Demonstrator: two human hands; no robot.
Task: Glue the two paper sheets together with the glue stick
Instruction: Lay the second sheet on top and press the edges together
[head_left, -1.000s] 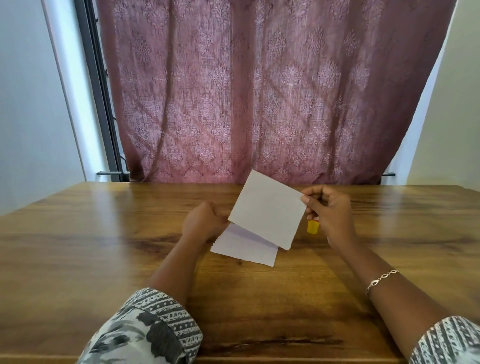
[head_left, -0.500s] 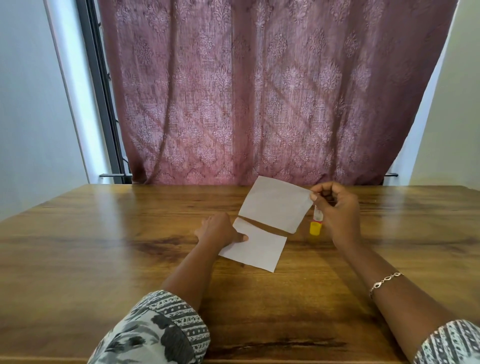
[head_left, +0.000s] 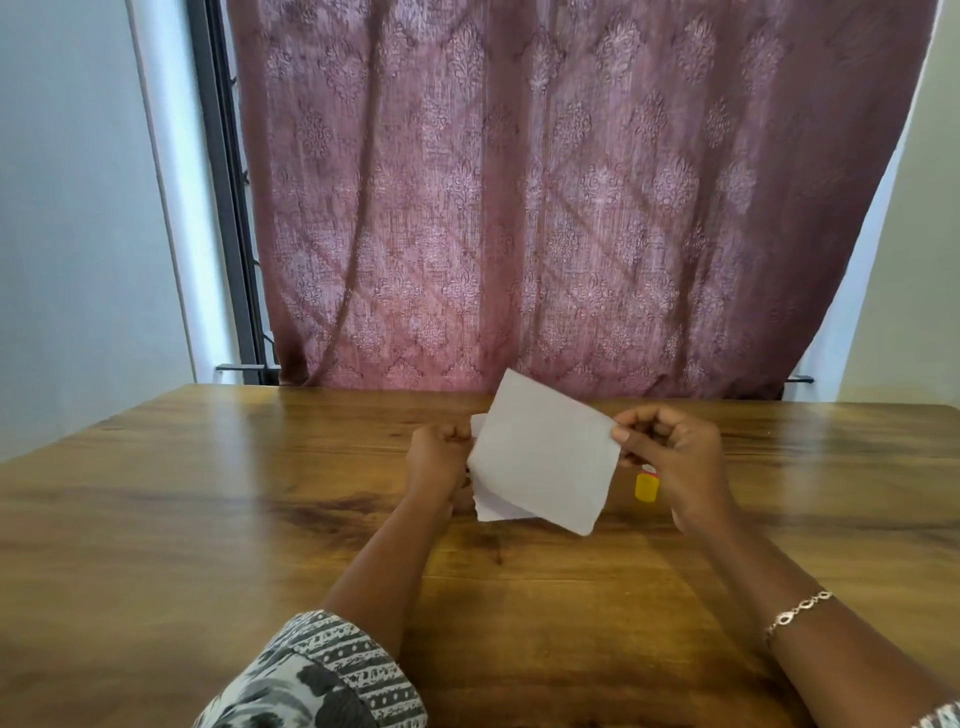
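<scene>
Left hand (head_left: 439, 462) is clenched on the left edge of the under sheet (head_left: 498, 508), which shows only at the near-left. Right hand (head_left: 675, 457) pinches the right edge of the top sheet (head_left: 545, 452), and both sheets are raised off the table (head_left: 208, 519). Glue stick (head_left: 647, 486), yellow cap, lies just under the right hand; cannot tell whether it stands on the table or is tucked in the fingers. Risks: no glue is visible on the paper, so pressing now would likely give no bond, and sheets held by their edges alone may skew or crease.
</scene>
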